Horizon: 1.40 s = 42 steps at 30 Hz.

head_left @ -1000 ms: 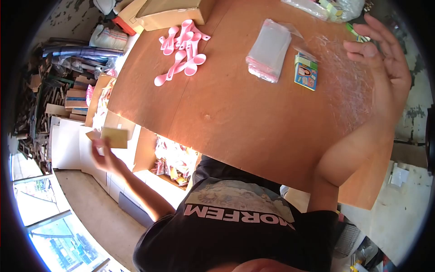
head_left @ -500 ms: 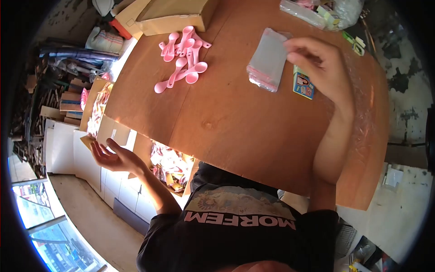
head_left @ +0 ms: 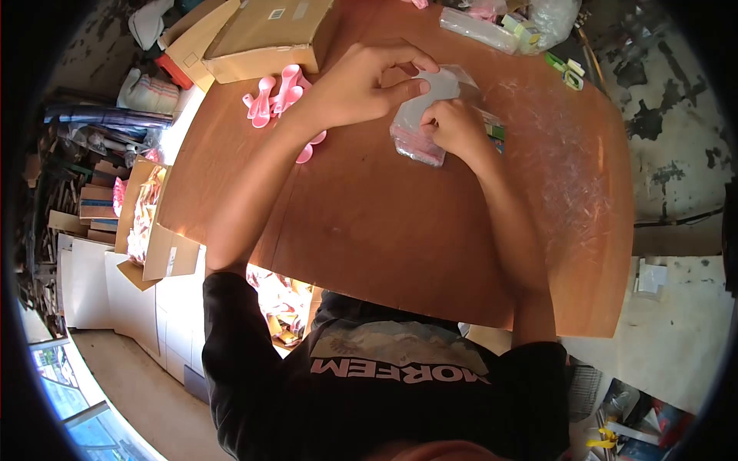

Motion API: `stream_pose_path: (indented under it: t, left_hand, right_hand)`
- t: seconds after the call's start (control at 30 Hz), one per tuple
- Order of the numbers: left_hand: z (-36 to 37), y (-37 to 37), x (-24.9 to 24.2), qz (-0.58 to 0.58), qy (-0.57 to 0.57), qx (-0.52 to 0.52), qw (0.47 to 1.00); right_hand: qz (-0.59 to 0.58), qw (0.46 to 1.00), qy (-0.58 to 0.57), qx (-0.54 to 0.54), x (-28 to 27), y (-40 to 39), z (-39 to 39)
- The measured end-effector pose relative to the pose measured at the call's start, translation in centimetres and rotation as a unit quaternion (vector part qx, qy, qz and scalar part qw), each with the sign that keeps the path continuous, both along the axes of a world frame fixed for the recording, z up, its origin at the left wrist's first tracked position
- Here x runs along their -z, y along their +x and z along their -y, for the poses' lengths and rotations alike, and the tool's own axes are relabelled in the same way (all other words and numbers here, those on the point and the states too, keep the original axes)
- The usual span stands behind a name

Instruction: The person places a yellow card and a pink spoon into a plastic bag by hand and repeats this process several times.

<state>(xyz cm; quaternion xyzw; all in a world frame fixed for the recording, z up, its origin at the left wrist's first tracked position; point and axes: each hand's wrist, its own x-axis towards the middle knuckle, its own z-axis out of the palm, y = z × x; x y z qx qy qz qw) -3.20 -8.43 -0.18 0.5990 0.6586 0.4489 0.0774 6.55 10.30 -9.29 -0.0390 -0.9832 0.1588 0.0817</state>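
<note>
A stack of clear plastic bags (head_left: 419,144) with pinkish lower edges lies on the brown table. My left hand (head_left: 377,84) reaches over its upper left side, thumb and index finger curved and their tips apart at a bag's edge. Against the right side of the stack, my right hand (head_left: 455,127) has its fingers pinched together on a clear bag. Pink spoons (head_left: 264,101) lie in a pile to the left, partly hidden by my left hand and forearm. A small colourful box (head_left: 494,132) shows behind my right hand.
A cardboard box (head_left: 265,38) stands at the table's (head_left: 369,223) back left. Plastic-wrapped items (head_left: 480,31) and green-handled scissors (head_left: 569,73) are at the back right. Open cartons (head_left: 146,223) of small packets stand beyond the left edge and below the front edge (head_left: 280,300).
My left hand has swung from beyond the table's left edge to the bags. My right hand has moved down and left onto them, its fingers now closed. The view has shifted slightly.
</note>
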Motion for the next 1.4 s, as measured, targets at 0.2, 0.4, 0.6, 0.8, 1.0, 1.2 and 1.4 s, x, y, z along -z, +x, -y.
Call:
stream_pose_path:
  t: [0.2, 0.4, 0.6, 0.8, 1.0, 1.2, 1.4]
  left_hand:
    - [-4.0, -3.0, 8.1, 0.128, 0.007, 0.017, 0.992]
    - [-3.7, -2.2, 9.5, 0.069, -0.049, 0.049, 0.995]
    - [-5.8, -3.5, 10.3, 0.238, 0.069, 0.045, 0.968]
    - [-8.4, -3.6, 6.6, 0.203, 0.077, 0.034, 0.976]
    - [-10.1, -2.5, 4.8, 0.189, 0.062, 0.042, 0.979]
    - [-9.8, -3.2, 4.1, 0.241, 0.028, 0.065, 0.968]
    - [-8.6, -3.5, 2.6, 0.235, -0.009, 0.046, 0.971]
  right_hand:
    - [-0.054, 0.996, -0.069, -0.017, -0.3, 0.4, -1.7]
    - [-0.051, 0.993, -0.097, -0.037, -4.3, 1.9, -2.2]
    - [-0.160, 0.978, -0.128, 0.031, -4.9, 5.6, -1.9]
    - [0.017, 0.994, 0.086, 0.073, -2.4, 12.0, -2.3]
    - [-0.070, 0.993, 0.028, 0.086, -0.3, 12.7, -2.7]
    - [-0.077, 0.993, 0.045, 0.079, -4.9, 12.6, -2.5]
    - [-0.226, 0.962, -0.101, 0.114, -15.1, 12.0, -1.7]
